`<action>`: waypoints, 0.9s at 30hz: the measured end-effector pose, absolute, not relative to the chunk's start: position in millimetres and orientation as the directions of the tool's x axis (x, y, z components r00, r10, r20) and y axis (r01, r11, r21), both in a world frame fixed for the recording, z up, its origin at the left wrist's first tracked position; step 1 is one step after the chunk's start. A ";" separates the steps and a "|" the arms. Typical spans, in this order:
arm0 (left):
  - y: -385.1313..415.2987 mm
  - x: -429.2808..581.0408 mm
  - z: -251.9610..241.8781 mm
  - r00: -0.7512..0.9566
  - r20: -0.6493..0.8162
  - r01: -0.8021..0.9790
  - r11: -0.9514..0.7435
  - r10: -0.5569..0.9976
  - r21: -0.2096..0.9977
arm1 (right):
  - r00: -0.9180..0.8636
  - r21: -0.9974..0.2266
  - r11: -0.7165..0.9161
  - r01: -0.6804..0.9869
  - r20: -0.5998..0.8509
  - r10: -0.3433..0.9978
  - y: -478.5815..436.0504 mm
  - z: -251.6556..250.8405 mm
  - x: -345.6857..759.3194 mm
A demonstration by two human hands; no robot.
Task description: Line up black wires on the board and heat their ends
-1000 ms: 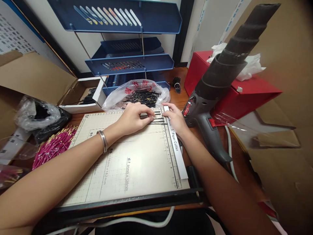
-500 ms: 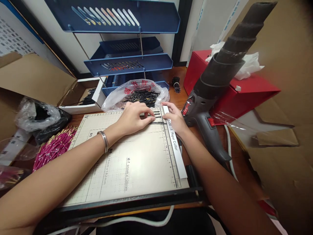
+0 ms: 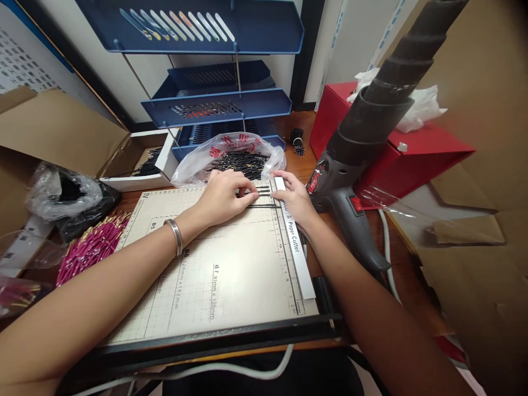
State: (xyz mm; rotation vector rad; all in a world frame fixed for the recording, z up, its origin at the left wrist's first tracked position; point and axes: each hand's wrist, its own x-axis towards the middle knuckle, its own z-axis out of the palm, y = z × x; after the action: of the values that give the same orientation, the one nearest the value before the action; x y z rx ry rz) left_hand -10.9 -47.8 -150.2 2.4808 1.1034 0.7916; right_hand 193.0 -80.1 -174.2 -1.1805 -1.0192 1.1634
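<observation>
A cream paper cutter (image 3: pixel 243 258) with printed grid lines lies in front of me, with a white strip (image 3: pixel 303 267) along its right side. My left hand (image 3: pixel 226 192) is closed in a pinch on a thin black cord (image 3: pixel 263 194) near the far right corner of the board. My right hand (image 3: pixel 296 201) lies across the far end of the white strip, gripping it, its thumb tip at the cord's right end. Another dark cord (image 3: pixel 264 206) lies just nearer, pointing at the strip. Short black marks or pieces, too small to tell, show beyond the fingers.
Behind the board sits a plastic bag (image 3: pixel 243 159) of black cords, beneath blue tiered trays (image 3: pixel 214 107). A dark heat gun (image 3: pixel 350 165) stands right, before a red box (image 3: pixel 433 154). At left are magenta cords (image 3: pixel 93 247) and an open carton (image 3: pixel 142 157). A cable runs along the front.
My left hand has shifted slightly left, and its thumb and finger have drawn closer together. The nearer dark cord shows more of its length. My right hand stays on the white strip.
</observation>
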 end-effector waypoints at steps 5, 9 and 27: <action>-48.3 -9.8 -149.1 0.554 0.349 0.590 -0.652 0.756 0.475 | 0.135 -0.993 0.004 -0.115 -0.011 0.991 -79.6 -174.3 194.0; -48.8 -9.4 -148.5 0.555 0.347 0.595 -0.652 0.756 0.470 | 0.131 -0.995 0.003 -0.102 -0.010 0.991 -79.8 -174.0 194.8; -47.5 -8.9 -149.5 0.566 0.355 0.580 -0.665 0.744 0.470 | 0.109 -0.996 0.018 -0.082 0.009 0.994 -80.2 -175.1 195.2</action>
State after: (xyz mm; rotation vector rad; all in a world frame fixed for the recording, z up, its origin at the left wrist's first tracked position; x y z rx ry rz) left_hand -8.9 -47.5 -149.5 2.5018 1.0906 0.7747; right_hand 195.2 -80.2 -175.1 -1.1879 -1.0748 1.1577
